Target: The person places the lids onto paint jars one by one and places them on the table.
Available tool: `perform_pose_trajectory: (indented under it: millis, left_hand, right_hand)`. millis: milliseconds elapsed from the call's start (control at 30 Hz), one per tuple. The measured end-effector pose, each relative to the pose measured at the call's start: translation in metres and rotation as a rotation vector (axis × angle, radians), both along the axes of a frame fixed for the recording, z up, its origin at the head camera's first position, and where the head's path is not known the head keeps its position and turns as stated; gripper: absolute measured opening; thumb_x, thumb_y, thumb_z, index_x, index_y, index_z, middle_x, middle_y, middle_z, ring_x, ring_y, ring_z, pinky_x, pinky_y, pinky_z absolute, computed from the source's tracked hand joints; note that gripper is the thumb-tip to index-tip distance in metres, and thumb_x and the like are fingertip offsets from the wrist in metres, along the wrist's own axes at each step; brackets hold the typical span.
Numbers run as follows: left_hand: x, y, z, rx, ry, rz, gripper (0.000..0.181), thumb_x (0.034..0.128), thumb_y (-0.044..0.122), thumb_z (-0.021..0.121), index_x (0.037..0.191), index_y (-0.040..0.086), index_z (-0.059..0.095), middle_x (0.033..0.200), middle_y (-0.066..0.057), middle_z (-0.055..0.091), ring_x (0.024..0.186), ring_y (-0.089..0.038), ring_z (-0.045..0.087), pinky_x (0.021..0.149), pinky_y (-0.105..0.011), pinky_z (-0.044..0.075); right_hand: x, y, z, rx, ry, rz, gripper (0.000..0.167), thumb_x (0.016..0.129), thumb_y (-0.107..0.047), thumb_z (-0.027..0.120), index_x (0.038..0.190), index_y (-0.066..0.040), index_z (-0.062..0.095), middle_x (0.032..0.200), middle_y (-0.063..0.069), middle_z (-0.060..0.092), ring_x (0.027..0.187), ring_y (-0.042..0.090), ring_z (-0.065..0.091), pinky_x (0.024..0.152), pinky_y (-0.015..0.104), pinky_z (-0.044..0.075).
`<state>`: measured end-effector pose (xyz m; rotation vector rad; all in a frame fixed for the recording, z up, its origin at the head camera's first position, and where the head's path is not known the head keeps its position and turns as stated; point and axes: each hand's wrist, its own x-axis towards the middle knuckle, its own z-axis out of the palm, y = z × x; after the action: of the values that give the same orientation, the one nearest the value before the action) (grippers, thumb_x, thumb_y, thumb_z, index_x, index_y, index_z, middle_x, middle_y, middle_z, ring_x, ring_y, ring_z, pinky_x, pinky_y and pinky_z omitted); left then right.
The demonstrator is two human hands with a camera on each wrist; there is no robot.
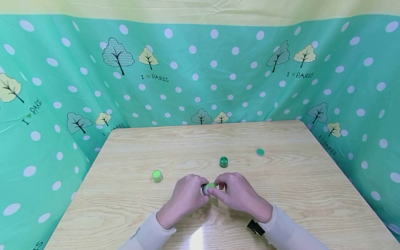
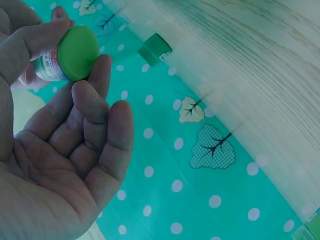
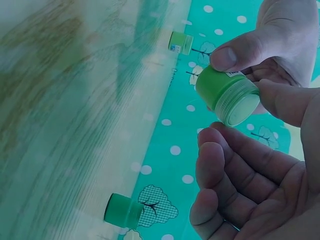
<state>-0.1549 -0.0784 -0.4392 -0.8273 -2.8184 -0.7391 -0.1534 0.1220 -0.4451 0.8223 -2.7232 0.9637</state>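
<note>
Both hands meet over a small lime-green jar (image 1: pixel 211 187) near the table's front middle. It has a printed label (image 2: pixel 52 65) and is tilted on its side. My left hand (image 1: pixel 189 192) pinches the jar between thumb and forefinger; in the right wrist view its thumb (image 3: pixel 224 59) presses on the jar's body. My right hand (image 1: pixel 235 191) has its thumb and forefinger at the jar's other end, around the ribbed, translucent rim (image 3: pixel 232 106). The remaining right fingers (image 3: pixel 210 160) are loosely bent below the jar.
Another lime-green jar (image 1: pixel 157 176) stands to the left of the hands. Beyond them is a dark green jar (image 1: pixel 223 162), and a flat green disc (image 1: pixel 260 152) lies farther right. A dotted curtain (image 1: pixel 212 69) encloses the wooden table (image 1: pixel 175 146). A black clip (image 1: pixel 255 227) hangs at the right cuff.
</note>
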Motion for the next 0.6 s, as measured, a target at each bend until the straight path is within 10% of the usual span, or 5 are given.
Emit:
perform_pose_trajectory:
  millis: [600]
  left_hand:
    - [0.0003, -0.0006, 0.0009, 0.007, 0.012, -0.004, 0.019, 0.0676, 0.008, 0.087, 0.079, 0.018, 0.076, 0.068, 0.01, 0.066, 0.057, -0.002, 0.049, 0.053, -0.019, 0.043]
  right_hand:
    - [0.0033, 0.0003, 0.0054, -0.059, -0.026, 0.074, 0.035, 0.079, -0.017, 0.089, 0.111, -0.012, 0.075, 0.094, -0.005, 0.069, 0.065, 0.009, 0.056, 0.055, 0.022, 0.048]
